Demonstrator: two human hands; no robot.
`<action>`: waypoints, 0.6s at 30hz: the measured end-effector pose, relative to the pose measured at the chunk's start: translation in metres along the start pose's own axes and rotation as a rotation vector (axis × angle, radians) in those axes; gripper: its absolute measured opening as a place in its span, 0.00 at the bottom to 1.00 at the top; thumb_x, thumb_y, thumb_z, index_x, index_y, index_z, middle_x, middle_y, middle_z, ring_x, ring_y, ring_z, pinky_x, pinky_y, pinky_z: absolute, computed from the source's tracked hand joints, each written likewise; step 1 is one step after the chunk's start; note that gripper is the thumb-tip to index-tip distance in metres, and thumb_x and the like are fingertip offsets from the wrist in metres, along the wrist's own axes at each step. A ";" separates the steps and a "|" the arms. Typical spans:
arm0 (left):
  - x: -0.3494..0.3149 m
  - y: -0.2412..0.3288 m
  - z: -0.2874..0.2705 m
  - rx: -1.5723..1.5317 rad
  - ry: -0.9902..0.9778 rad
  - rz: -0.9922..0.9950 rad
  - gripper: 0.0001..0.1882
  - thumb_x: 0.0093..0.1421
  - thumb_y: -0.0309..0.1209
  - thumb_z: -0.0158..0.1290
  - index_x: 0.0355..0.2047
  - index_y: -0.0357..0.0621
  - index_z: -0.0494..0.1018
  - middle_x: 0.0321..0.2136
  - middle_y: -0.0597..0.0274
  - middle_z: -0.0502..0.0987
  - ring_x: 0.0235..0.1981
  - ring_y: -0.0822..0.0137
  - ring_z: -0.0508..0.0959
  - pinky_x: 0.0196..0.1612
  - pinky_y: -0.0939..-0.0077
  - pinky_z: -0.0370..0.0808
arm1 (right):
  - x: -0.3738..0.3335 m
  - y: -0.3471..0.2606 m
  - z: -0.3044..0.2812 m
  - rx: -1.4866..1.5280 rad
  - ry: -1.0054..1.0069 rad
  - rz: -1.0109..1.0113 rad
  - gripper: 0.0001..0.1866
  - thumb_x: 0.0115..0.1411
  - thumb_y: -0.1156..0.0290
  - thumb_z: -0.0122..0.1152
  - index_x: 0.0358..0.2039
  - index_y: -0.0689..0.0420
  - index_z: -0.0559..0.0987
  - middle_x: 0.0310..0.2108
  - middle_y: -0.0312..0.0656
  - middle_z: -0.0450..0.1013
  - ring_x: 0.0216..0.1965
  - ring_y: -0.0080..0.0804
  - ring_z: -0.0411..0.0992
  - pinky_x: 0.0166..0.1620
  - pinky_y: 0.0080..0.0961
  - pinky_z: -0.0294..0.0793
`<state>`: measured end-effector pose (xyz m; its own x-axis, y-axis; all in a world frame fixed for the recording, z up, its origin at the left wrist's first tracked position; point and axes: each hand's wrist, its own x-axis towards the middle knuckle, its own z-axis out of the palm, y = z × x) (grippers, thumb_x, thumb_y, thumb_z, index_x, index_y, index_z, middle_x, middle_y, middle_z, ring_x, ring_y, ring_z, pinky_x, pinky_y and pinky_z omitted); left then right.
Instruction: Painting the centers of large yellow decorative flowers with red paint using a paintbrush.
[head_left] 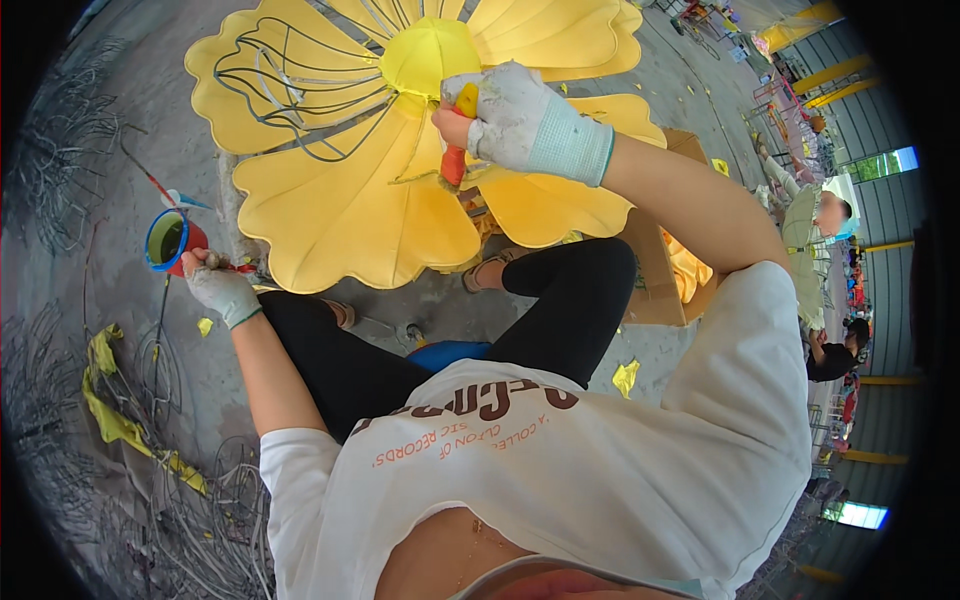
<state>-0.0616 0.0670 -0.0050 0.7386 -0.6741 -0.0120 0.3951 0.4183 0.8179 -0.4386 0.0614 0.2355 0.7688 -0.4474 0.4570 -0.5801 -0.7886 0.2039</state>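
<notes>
My left hand [220, 288], in a whitish glove with bare fingertips, grips a small red pot with a blue rim [165, 240]. Its inside looks dark and greenish. Over the large yellow fabric flower [360, 215], my gloved right hand [505, 115] is closed round a brush [453, 168] with a red and yellow handle. The brush's lower end is close to a near petal; whether it touches I cannot tell. A brighter yellow dome [430, 55] forms the flower's centre. Dark bent wires [290, 95] cross the left petal.
An open cardboard box [655, 275] with yellow fabric stands right of my knee. Wire bundles [215, 530] and yellow scraps [120, 428] lie on the floor at left. A thin red-tipped rod [150, 172] rises beyond the pot. Other people [838, 350] are at the far right.
</notes>
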 end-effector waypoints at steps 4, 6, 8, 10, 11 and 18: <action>-0.002 -0.002 0.003 -0.031 -0.018 -0.049 0.15 0.62 0.39 0.44 0.18 0.52 0.64 0.15 0.74 0.62 0.16 0.77 0.58 0.24 0.84 0.56 | 0.012 -0.025 -0.024 0.147 -0.388 0.469 0.13 0.59 0.65 0.50 0.26 0.62 0.75 0.13 0.35 0.69 0.17 0.29 0.65 0.26 0.20 0.66; -0.001 -0.002 0.003 -0.073 -0.022 -0.045 0.15 0.62 0.40 0.45 0.18 0.53 0.65 0.14 0.74 0.62 0.16 0.78 0.58 0.23 0.84 0.56 | 0.015 -0.036 -0.025 0.240 -0.334 0.483 0.13 0.59 0.66 0.49 0.26 0.61 0.76 0.14 0.36 0.71 0.17 0.29 0.64 0.26 0.20 0.67; -0.001 0.000 0.000 -0.114 -0.028 -0.038 0.15 0.62 0.40 0.47 0.18 0.53 0.65 0.13 0.75 0.63 0.15 0.79 0.58 0.22 0.84 0.55 | 0.018 -0.044 -0.026 0.335 -0.276 0.498 0.12 0.60 0.66 0.49 0.27 0.60 0.76 0.15 0.36 0.73 0.16 0.30 0.64 0.26 0.20 0.67; 0.001 -0.002 0.000 -0.129 -0.026 -0.048 0.15 0.62 0.40 0.46 0.18 0.53 0.65 0.13 0.75 0.63 0.15 0.79 0.59 0.22 0.84 0.55 | 0.012 -0.044 -0.019 0.304 -0.281 0.511 0.12 0.60 0.66 0.49 0.27 0.60 0.76 0.15 0.37 0.74 0.16 0.30 0.64 0.26 0.20 0.67; 0.002 -0.003 0.000 -0.136 -0.013 -0.050 0.15 0.62 0.40 0.46 0.18 0.53 0.65 0.13 0.74 0.63 0.15 0.78 0.59 0.22 0.84 0.55 | 0.009 -0.039 -0.012 0.284 -0.289 0.514 0.12 0.60 0.66 0.49 0.26 0.60 0.76 0.16 0.37 0.74 0.16 0.30 0.64 0.26 0.20 0.67; 0.012 -0.009 -0.017 -0.092 0.046 0.020 0.16 0.62 0.40 0.45 0.18 0.53 0.65 0.13 0.73 0.63 0.14 0.75 0.59 0.21 0.82 0.57 | 0.011 -0.036 -0.037 0.209 -0.263 0.552 0.18 0.62 0.61 0.41 0.24 0.57 0.75 0.19 0.41 0.75 0.21 0.39 0.72 0.31 0.26 0.74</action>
<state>-0.0473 0.0656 -0.0227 0.7706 -0.6368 -0.0242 0.4267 0.4875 0.7617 -0.4191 0.1005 0.2654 0.4276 -0.8783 0.2139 -0.8650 -0.4663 -0.1854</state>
